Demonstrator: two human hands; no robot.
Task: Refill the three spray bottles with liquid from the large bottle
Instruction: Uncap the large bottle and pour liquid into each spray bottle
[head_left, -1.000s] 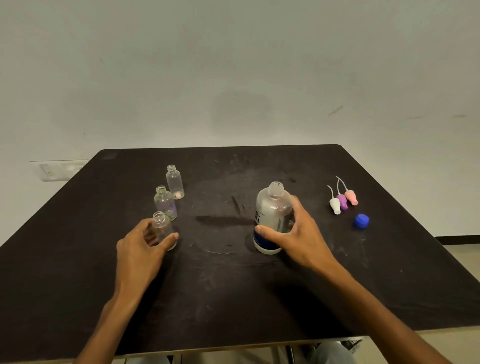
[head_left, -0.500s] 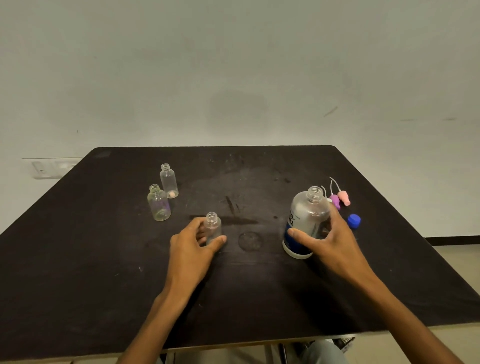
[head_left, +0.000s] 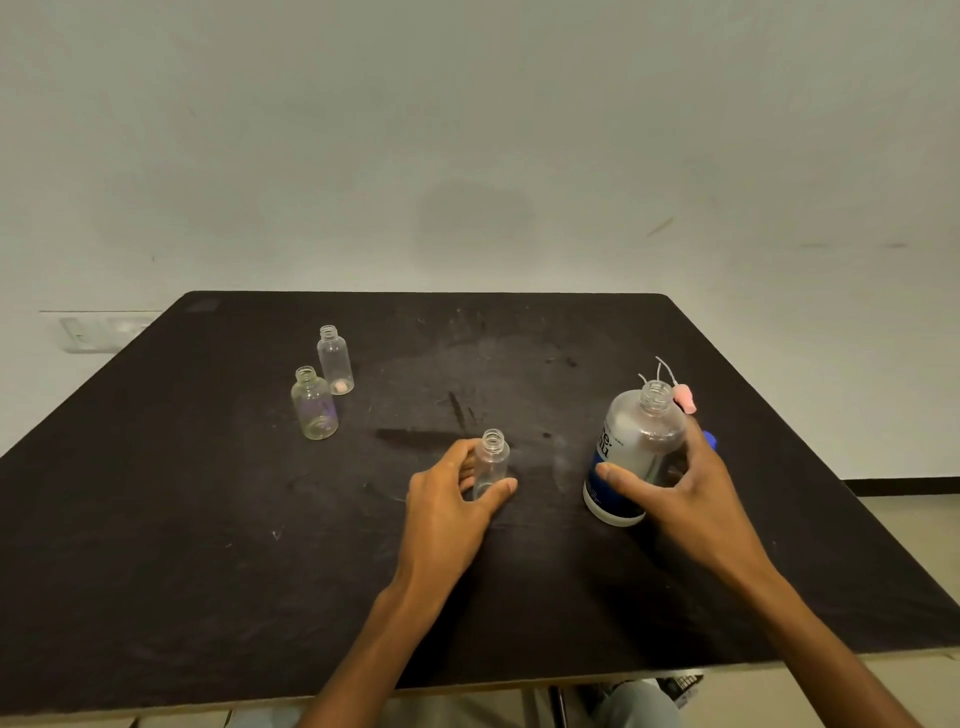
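Head view. Your left hand (head_left: 447, 506) gripped a small clear spray bottle (head_left: 491, 462) near the middle of the black table (head_left: 156, 545), thumb curled round its near side and fingers round its far side. That bottle stood upright on the table surface, its neck open and uncapped.

Your right hand (head_left: 691, 493) gripped the large bottle (head_left: 631, 457), thumb across the blue lower label and fingers wrapped round the right side. The large bottle was uncapped and leaned slightly to the right; I could not tell whether its base was fully seated on the table. It stood to the right of the small bottle in your left hand, apart from it.

Two further small spray bottles stood upright and uncapped on the left part of the table, well apart from both hands: the nearer one (head_left: 313, 410) and the farther one (head_left: 335, 360), just beside each other. A small pinkish object was visible at the bottom of the farther one; what it was I could not tell.

Behind the large bottle, a pink spray head (head_left: 684, 399) with its thin white tube lay on the table. Other white tubes showed beside it, their heads hidden by the bottle. A blue cap (head_left: 710, 440) showed partly behind your right hand.
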